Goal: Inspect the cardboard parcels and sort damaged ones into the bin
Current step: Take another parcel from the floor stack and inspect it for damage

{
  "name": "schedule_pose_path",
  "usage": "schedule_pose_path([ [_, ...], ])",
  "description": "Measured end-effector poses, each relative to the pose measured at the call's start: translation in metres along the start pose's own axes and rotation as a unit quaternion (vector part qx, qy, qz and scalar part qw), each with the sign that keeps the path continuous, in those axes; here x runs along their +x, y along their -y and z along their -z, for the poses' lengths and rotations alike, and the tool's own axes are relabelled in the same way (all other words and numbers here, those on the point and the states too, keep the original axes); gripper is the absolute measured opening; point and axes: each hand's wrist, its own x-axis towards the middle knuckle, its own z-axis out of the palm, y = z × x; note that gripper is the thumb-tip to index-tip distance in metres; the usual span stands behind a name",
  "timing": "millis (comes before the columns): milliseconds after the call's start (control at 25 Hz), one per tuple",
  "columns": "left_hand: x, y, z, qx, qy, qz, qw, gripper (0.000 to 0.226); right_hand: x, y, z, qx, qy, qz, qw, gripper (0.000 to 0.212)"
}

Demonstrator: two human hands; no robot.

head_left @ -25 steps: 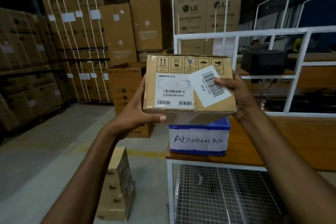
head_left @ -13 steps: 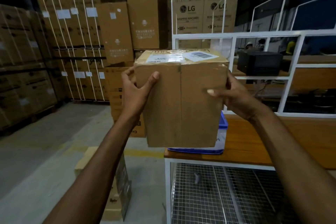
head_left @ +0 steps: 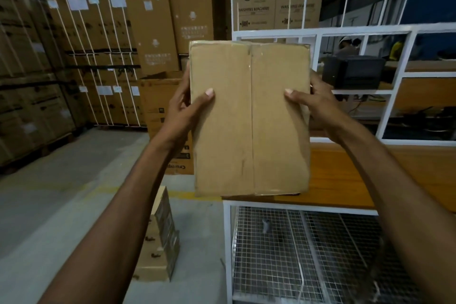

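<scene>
A brown cardboard parcel (head_left: 249,121) is held up in front of me, its plain taped face with a centre seam turned toward the camera. My left hand (head_left: 183,108) grips its left edge with the thumb across the face. My right hand (head_left: 313,106) grips the right edge, thumb likewise on the face. The parcel's labelled side is turned away. The blue bin is hidden behind the parcel.
A wooden table top (head_left: 370,175) on a white frame (head_left: 228,242) with wire mesh stands at the right. A small carton (head_left: 160,237) sits on the floor below my left arm. Tall stacked cartons (head_left: 98,44) fill the left and back. A black device (head_left: 352,71) sits on the rack.
The parcel has been tipped further, from its labelled face, past an edge-on view, to its plain seamed face. It now covers the blue bin entirely. Both hands kept hold of its sides.
</scene>
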Motion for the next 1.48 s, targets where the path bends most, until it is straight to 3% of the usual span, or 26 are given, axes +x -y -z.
schedule_pose_path([
  [200,0.000,-0.005,-0.014,-0.046,0.000,0.074,0.996,0.097,0.016,-0.006,-0.010,0.175,-0.177,-0.007,0.968,0.032],
  [320,-0.021,0.007,-0.005,0.002,0.112,0.105,0.988,0.133,0.023,-0.009,-0.004,0.239,-0.198,-0.064,0.949,0.021],
  [400,-0.042,0.013,0.001,0.039,0.200,0.108,0.973,0.155,0.027,-0.015,0.001,0.238,-0.228,-0.102,0.939,0.026],
  [520,-0.062,0.024,-0.006,0.106,0.250,0.085,0.959,0.156,0.033,-0.027,0.005,0.233,-0.251,-0.140,0.929,0.040],
  [680,-0.061,0.032,-0.025,0.139,0.163,0.026,0.976,0.128,0.036,-0.032,0.006,0.223,-0.233,-0.137,0.937,0.036],
  [800,-0.059,0.044,-0.032,0.144,0.114,-0.007,0.983,0.104,0.032,-0.028,0.010,0.133,-0.094,-0.119,0.980,0.041],
  [920,-0.054,0.052,-0.037,0.133,0.062,0.009,0.989,0.086,0.019,-0.021,0.008,0.053,-0.020,-0.128,0.990,0.050],
  [1040,-0.048,0.046,-0.040,0.121,0.023,0.021,0.992,0.073,-0.001,-0.020,0.000,0.044,0.005,-0.152,0.987,0.048],
  [1120,-0.045,0.034,-0.039,0.106,-0.015,0.020,0.994,0.066,-0.017,-0.025,0.004,0.099,0.027,-0.145,0.984,0.043],
  [1160,-0.042,0.030,-0.036,0.095,-0.044,0.023,0.994,0.066,-0.023,-0.030,0.008,0.162,0.047,-0.130,0.977,0.047],
  [1240,-0.035,0.024,-0.030,0.082,-0.090,0.032,0.992,0.071,-0.034,-0.034,0.015,0.252,0.083,-0.103,0.959,0.073],
  [1320,-0.030,0.021,-0.029,0.076,-0.111,0.061,0.989,0.081,-0.034,-0.036,0.015,0.199,0.105,-0.099,0.969,0.102],
  [1400,-0.029,0.018,-0.032,0.048,-0.109,0.105,0.987,0.093,-0.031,-0.035,0.008,0.131,0.072,-0.109,0.983,0.103],
  [1480,-0.032,0.013,-0.032,0.012,-0.066,0.127,0.990,0.101,-0.028,-0.033,-0.001,0.120,-0.014,-0.105,0.987,0.085],
])
